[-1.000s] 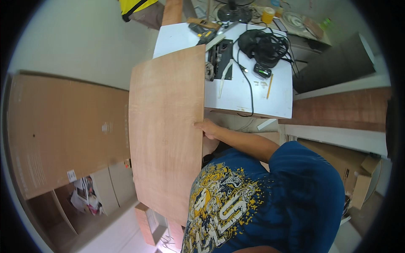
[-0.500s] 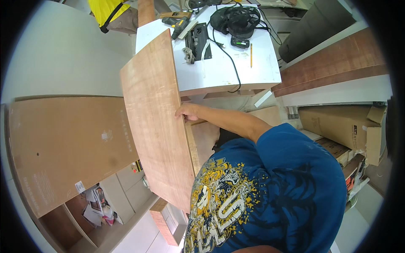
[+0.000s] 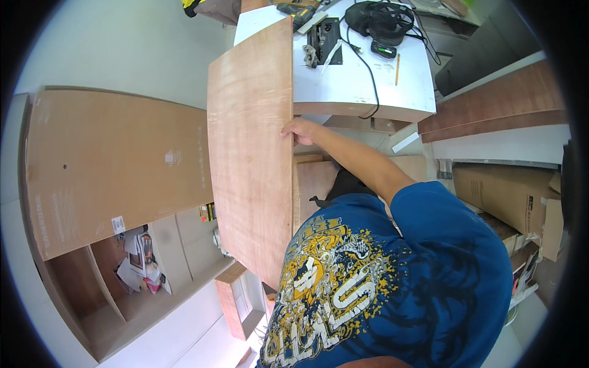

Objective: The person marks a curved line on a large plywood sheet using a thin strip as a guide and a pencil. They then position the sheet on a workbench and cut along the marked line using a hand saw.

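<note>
Plywood panel [image 3: 248, 147], held at its right edge. My right hand [image 3: 299, 131] is clamped over that edge, the digits in view lying on the upper face; how the rest wrap beneath I cannot tell. My left hand is out of sight, so its state cannot be told. The panel lies to the left of my blue shirt [image 3: 343, 270], its far part overlapping the white table [image 3: 392, 92] in this view; whether it rests there is unclear.

Compared with a second ago, the right edge has drawn leftward of the grey fitting [image 3: 310, 56], and a strip of tabletop now shows between them; my grip is unchanged. I take this as a shift of the panel in hand, clear of the tools, rather than a release.

Orientation: the long axis runs up the view, the far end pointing toward the drill [image 3: 299, 15], the near end reaching down beside my shirt. The lens bows the left edge.

Surroundings: a black plate [image 3: 331, 37], a cable bundle [image 3: 380, 21] and a pencil [image 3: 397, 69] on the table; a cardboard box [image 3: 116, 159] to the left; an open wooden frame [image 3: 233, 306] below.
</note>
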{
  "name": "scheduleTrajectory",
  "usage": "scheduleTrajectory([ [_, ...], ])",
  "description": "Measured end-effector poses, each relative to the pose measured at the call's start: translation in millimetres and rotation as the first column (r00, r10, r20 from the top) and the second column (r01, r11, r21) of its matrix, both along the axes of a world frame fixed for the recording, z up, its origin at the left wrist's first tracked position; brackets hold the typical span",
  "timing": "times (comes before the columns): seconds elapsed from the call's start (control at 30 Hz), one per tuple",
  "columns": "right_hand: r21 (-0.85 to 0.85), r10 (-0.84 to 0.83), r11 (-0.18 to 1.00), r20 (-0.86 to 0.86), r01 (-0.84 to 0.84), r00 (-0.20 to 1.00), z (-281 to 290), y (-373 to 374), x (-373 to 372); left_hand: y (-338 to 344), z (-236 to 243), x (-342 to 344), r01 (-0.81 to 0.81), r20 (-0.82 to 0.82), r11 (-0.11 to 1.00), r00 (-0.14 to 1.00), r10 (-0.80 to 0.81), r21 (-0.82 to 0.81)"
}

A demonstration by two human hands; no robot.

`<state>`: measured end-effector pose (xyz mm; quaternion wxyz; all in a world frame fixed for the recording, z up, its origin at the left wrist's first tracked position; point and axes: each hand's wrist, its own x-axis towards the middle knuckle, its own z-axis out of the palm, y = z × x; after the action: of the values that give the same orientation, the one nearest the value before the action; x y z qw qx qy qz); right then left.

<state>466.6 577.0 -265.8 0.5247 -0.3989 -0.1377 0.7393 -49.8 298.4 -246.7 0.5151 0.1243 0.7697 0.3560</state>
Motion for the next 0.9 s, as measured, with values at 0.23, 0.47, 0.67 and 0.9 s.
scheduleTrajectory([
  [0.23,0.023,0.007,1.000,0.003,-0.007,1.000,11.7,-1.7,-9.5,2.3,-0.7,-11.0,0.023,0.001,1.000,1.000,-0.023,-0.005],
  [0.47,0.039,-0.049,0.998,0.009,0.049,0.999,11.1,0.3,-22.0,0.1,2.6,-19.9,0.021,0.006,1.000,1.000,-0.021,-0.010],
  [0.67,0.038,-0.073,0.997,-0.013,0.074,0.997,-13.1,5.0,-26.6,-4.3,-2.4,-22.2,-0.033,0.001,0.999,0.999,0.033,0.010],
  [0.9,0.067,-0.061,0.996,-0.031,0.063,0.998,-32.0,-0.9,-13.5,3.9,-21.0,-17.4,-0.110,0.000,0.994,0.994,0.110,-0.012],
])
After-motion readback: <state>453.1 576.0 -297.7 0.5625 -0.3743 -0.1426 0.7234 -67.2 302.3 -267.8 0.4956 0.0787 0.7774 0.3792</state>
